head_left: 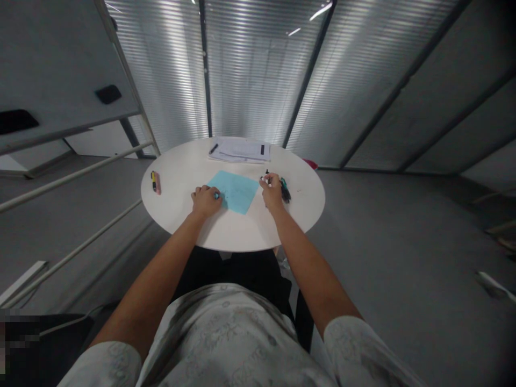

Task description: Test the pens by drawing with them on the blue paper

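A light blue sheet of paper (241,191) lies at an angle on a round white table (181,166). At the sheet's left corner my left hand (206,201) rests with curled fingers, closed around a small blue piece (216,195) whose kind is too small to tell. Just past the sheet's right edge, my right hand (272,191) is closed in a pinch. Something small and whitish shows at its fingertips, but I cannot make out what it is. Close beside that hand lies a bunch of dark pens or markers (285,192), partly covered by it.
A stack of white papers (239,149) with a dark pen (213,149) on it sits at the table's far side. Yellow, black and pinkish small items (156,183) lie at the left. A white metal railing (80,177) runs left of the table; windows with blinds stand behind.
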{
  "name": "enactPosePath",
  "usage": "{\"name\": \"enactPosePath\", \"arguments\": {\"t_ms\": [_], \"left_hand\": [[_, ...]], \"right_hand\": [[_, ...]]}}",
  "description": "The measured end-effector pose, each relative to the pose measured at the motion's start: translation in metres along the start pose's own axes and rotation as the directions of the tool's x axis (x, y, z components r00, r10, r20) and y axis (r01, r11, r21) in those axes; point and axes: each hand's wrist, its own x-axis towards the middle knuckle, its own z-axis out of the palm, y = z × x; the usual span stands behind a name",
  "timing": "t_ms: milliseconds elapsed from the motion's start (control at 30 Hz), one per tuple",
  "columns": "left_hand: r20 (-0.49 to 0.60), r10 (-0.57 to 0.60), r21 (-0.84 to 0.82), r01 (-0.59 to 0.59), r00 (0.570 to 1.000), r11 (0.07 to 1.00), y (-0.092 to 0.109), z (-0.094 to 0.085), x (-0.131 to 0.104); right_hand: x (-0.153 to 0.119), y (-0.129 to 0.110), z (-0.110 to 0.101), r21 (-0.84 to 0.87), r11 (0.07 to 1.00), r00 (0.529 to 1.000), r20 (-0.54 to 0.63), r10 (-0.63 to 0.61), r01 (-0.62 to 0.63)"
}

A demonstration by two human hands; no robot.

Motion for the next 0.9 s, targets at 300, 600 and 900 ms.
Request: {"name": "enactPosePath", "arguments": {"t_ms": [300,600,900], "left_hand": [[0.011,-0.032,-0.009,0.032,0.999,0.999,0.001,-0.004,0.0],[0.021,-0.047,-0.01,0.047,0.999,0.999,0.002,-0.003,0.001],[0.018,-0.054,-0.017,0.054,0.998,0.998,0.002,-0.003,0.002]], "right_hand": [[-0.014,-0.001,0.003,-0.779,0.565,0.944,0.105,-0.312,0.274],[-0.013,-0.002,0.011,-0.927,0.305,0.967,0.165,-0.192,0.219],[-0.017,-0.006,0.008,-0.968,0.228,0.987,0.075,-0.144,0.107]]}}
